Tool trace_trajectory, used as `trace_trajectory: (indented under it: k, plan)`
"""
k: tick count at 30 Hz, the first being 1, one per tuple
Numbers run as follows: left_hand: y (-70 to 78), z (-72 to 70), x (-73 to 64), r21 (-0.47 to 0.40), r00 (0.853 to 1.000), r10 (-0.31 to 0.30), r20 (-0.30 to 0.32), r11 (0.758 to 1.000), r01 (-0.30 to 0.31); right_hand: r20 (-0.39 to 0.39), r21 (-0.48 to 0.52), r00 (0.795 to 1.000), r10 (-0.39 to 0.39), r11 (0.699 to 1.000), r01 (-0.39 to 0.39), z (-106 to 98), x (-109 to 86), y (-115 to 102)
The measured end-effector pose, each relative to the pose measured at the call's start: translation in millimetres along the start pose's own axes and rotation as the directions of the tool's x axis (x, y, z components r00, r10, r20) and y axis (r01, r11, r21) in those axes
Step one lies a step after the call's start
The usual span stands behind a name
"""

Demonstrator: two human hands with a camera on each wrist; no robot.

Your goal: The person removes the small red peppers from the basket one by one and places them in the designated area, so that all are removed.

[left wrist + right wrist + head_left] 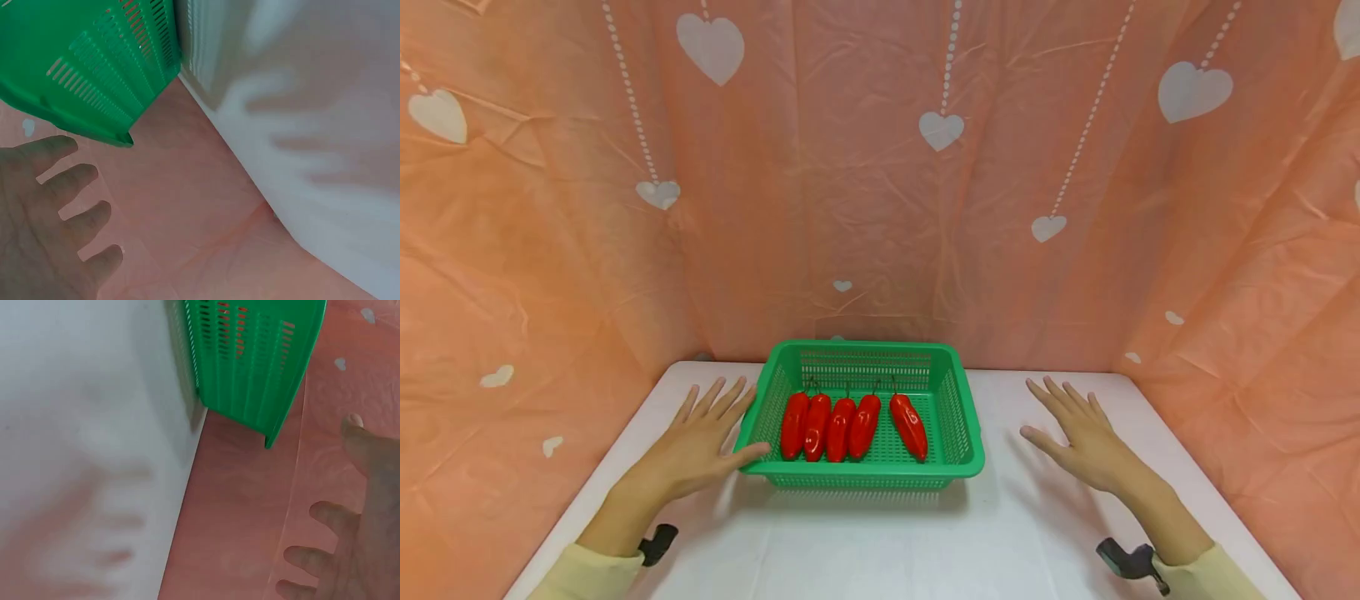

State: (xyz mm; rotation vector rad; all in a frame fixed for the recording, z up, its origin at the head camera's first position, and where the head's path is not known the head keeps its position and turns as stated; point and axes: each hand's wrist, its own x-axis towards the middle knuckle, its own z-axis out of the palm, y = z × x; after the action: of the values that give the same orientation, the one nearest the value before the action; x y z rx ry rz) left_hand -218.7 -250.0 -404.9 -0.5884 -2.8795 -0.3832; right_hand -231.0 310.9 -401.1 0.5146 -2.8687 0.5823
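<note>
A green plastic basket [880, 469] with slotted walls stands on the white table. Inside it lie several glossy red chili peppers [840, 428], stems toward the back; one pepper [909, 427] lies apart on the right. My left hand [696, 442] is spread beside the basket's left end, its thumb over the front left corner; whether it touches the rim I cannot tell. My right hand [1086, 442] hovers, fingers spread, to the right of the basket and holds nothing. Both wrist views show the basket's end wall [119, 69] and straight, parted fingers.
The white table [865, 550] carries the basket near its back edge. Peach cloth [880, 208] printed with white hearts hangs behind and on both sides. A dark strap piece [657, 544] sits at the left wrist, another dark piece [1126, 560] at the right.
</note>
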Motion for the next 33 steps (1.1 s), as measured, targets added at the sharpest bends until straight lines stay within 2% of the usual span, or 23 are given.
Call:
trace_trajectory:
  k: [8, 13, 19, 30, 33]
  plan:
    - [5.6, 1.5, 4.7, -0.015, 0.999, 0.022, 0.026, 1.0, -0.021, 0.023, -0.004, 0.999, -0.036, 0.999, 0.037, 2, 16.2, -20]
    - [7.1, 5.6, 6.6, -0.029, 0.999, 0.018, 0.041, 0.999, -0.017, 0.018, -0.003, 0.996, -0.091, 0.996, 0.091, 4, 26.3, -35]
    - [10.4, 8.9, 9.2, -0.041, 0.999, 0.027, 0.04, 0.999, -0.026, 0.021, 0.01, 0.992, -0.128, 0.992, 0.128, 7, 37.9, -53]
    - [14.2, 11.4, 11.2, -0.082, 0.997, 0.036, 0.073, 0.996, -0.03, 0.066, 0.103, 0.978, -0.2, 0.976, 0.193, 13, 61.9, -88]
    - [14.6, 12.1, 13.0, -0.081, 0.996, 0.045, 0.071, 0.996, -0.039, 0.096, 0.151, 0.974, -0.204, 0.97, 0.188, 15, 67.8, -95]
